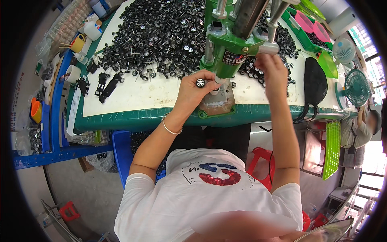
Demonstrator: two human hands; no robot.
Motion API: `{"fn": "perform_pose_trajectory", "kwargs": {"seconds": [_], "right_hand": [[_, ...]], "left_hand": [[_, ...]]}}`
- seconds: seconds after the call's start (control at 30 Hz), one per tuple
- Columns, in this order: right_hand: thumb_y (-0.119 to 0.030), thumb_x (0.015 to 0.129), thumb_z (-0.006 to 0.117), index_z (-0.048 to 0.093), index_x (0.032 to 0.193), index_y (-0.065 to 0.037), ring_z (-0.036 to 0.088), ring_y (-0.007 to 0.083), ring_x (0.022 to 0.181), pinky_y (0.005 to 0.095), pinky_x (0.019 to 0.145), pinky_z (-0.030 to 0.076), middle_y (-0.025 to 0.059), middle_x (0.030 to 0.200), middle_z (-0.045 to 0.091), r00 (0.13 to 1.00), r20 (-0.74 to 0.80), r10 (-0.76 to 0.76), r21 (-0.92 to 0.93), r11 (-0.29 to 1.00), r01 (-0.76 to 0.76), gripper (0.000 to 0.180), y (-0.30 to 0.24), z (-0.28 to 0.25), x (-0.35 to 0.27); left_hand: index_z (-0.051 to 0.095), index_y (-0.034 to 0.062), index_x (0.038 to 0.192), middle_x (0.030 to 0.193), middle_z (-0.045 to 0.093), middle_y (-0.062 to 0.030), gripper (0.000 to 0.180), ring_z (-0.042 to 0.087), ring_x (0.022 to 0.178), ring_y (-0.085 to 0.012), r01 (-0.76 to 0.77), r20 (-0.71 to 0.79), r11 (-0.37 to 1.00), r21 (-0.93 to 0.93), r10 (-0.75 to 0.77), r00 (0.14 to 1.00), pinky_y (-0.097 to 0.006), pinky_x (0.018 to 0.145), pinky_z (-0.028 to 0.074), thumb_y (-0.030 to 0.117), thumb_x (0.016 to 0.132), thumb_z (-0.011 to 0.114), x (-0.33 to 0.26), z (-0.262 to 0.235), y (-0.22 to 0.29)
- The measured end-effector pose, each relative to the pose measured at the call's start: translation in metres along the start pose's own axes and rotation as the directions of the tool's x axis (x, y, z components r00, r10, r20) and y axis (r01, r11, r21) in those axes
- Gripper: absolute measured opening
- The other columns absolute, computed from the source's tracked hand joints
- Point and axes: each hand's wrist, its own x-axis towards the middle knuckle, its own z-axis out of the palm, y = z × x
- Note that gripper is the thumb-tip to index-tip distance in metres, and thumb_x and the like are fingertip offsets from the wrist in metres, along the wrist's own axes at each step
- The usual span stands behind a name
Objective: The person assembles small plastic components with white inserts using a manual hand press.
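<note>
My left hand [191, 92] is closed in a pinch at the base of a green hand press [230, 52]. A small black toy wheel with a silver hub [200, 83] shows at its fingers, beside the press's lower tip. What the fingertips hold under the tip is partly hidden. My right hand [275, 74] is raised to the right of the press, its fingers curled against the round metal lever [268, 49]. Around the press lies a large pile of black toy wheels, many on thin metal axles [161, 38]. The press's metal base plate [217, 103] sits at the table's front edge.
Black plastic chassis parts [108, 86] lie left on the white tabletop [133, 97]. A black cap-like item [315, 82] rests at the right, near a green fan [357, 88]. A blue bin [122, 153] stands below the table. Another person [360, 131] is at far right.
</note>
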Motion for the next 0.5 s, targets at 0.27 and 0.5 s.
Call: {"fn": "perform_pose_trajectory", "kwargs": {"seconds": [0.27,0.5], "right_hand": [[-0.028,0.094,0.059,0.06,0.097,-0.003,0.053,0.0061,0.052,0.0148,0.046,0.045,-0.0008,0.067,0.058,1.0,0.017,-0.013,0.446,0.895,0.004,0.025,-0.157,0.086,0.056],[-0.023,0.093,0.061,0.056,0.088,-0.004,0.045,0.0037,0.047,0.0184,0.062,0.053,-0.0049,0.059,0.048,0.931,0.246,-0.269,0.426,0.893,0.145,0.02,-0.169,0.074,0.101]], "left_hand": [[0.065,0.0002,0.089,0.076,0.061,0.0007,0.011,0.059,0.068,-0.0041,-0.057,-0.032,0.993,0.107,0.061,0.998,-0.018,0.063,0.045,0.005,0.082,0.071,-0.002,-0.004,-0.006],[0.065,-0.0008,0.087,0.077,0.061,-0.0002,0.008,0.06,0.068,-0.0061,-0.006,0.018,0.997,0.082,0.004,1.0,-0.019,0.063,0.046,0.003,0.082,0.07,0.005,0.008,0.009]]}}
